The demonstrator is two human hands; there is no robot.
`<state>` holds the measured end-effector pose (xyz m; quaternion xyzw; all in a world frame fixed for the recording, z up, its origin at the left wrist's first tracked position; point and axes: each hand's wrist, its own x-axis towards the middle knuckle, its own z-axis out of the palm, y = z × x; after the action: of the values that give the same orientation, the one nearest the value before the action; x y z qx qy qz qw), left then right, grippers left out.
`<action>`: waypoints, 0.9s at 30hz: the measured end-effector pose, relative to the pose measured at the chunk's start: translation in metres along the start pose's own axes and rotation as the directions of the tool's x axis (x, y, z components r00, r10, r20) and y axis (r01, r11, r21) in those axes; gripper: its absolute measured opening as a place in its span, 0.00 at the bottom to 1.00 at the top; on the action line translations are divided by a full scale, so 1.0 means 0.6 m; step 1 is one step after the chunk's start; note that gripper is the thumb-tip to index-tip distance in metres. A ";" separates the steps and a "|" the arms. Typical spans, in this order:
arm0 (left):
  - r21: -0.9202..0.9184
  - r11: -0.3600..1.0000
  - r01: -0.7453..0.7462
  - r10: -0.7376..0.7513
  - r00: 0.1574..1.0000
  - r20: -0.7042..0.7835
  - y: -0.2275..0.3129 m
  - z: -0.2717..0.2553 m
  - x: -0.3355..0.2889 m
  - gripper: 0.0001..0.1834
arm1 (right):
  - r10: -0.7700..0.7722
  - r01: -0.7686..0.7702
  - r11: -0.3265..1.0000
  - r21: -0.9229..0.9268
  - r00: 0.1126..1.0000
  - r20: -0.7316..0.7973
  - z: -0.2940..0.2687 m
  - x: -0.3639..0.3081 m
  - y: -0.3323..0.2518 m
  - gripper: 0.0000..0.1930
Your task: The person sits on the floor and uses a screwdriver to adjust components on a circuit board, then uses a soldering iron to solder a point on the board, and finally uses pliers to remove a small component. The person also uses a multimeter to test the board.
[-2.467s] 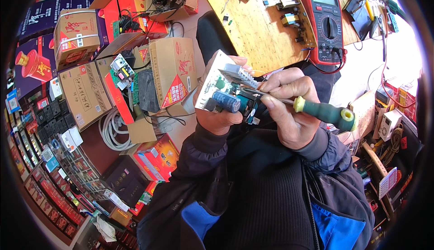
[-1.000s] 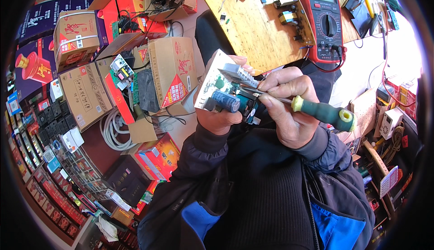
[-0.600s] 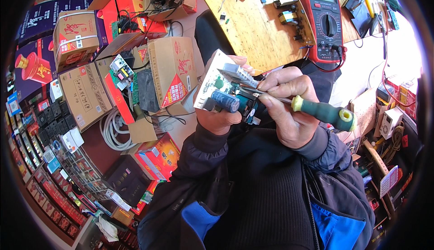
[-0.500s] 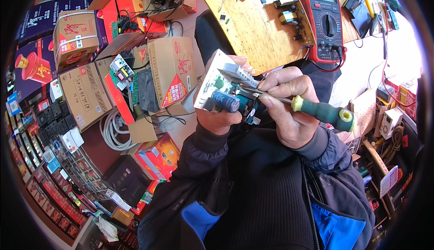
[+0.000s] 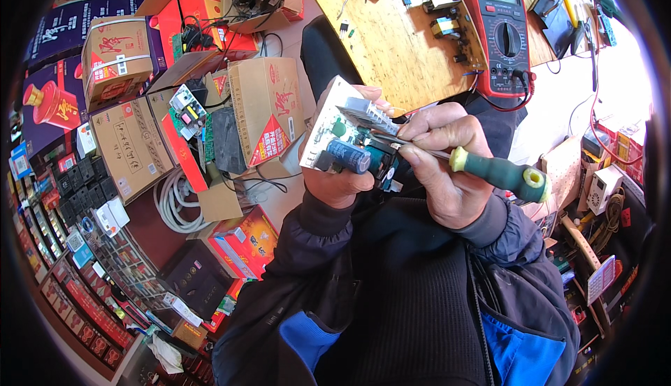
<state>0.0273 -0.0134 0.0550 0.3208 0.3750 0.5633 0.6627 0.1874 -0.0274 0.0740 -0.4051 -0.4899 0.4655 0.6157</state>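
Note:
My left hand [image 5: 337,187] is closed around a white-edged circuit board [image 5: 323,129], held tilted above my lap. On the board sit a blue cylindrical capacitor [image 5: 348,156], a grey finned heat sink [image 5: 368,112] and a dark green part beside them. In my right hand [image 5: 451,169] is a screwdriver [image 5: 498,175] with a green handle and pale yellow-green bands. Thumb and fingers pinch its metal shaft, while the handle sticks out to the right. The shaft's end reaches in among the board's parts near the heat sink; its exact tip is hard to make out.
A wooden table [image 5: 405,64] lies ahead, bearing a red multimeter [image 5: 504,33] and another circuit board [image 5: 458,26] with parts on it. Open cardboard boxes [image 5: 265,110] of electronics and cables stand on the left, near a coiled white hose [image 5: 175,204]. Shelves of goods line the far left.

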 end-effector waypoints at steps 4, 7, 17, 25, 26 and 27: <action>0.004 1.000 0.000 0.000 1.000 -0.003 0.001 0.002 0.001 0.64 | -0.003 0.003 1.000 -0.002 1.000 0.004 0.000 0.002 0.000 0.10; 0.006 1.000 0.021 -0.021 1.000 -0.004 0.003 0.003 0.002 0.64 | 0.008 -0.008 1.000 0.009 1.000 -0.007 0.000 0.001 -0.001 0.10; 0.014 1.000 0.018 -0.017 1.000 -0.007 0.000 0.003 0.002 0.64 | 0.006 -0.006 1.000 0.021 1.000 0.004 -0.001 0.001 0.002 0.09; 0.021 1.000 0.008 -0.008 1.000 0.005 0.000 0.001 0.001 0.62 | -0.018 0.017 1.000 0.010 1.000 0.009 -0.003 0.001 0.003 0.09; 0.024 1.000 0.004 -0.004 1.000 0.002 0.000 0.000 0.000 0.62 | -0.018 0.018 1.000 0.002 1.000 0.014 -0.004 0.002 0.003 0.09; 0.031 1.000 0.000 0.000 1.000 0.001 -0.001 -0.001 -0.001 0.62 | -0.019 0.019 1.000 -0.006 1.000 0.018 -0.004 0.002 0.002 0.09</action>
<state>0.0268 -0.0143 0.0541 0.3312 0.3832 0.5572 0.6580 0.1893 -0.0261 0.0724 -0.3981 -0.5005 0.4619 0.6145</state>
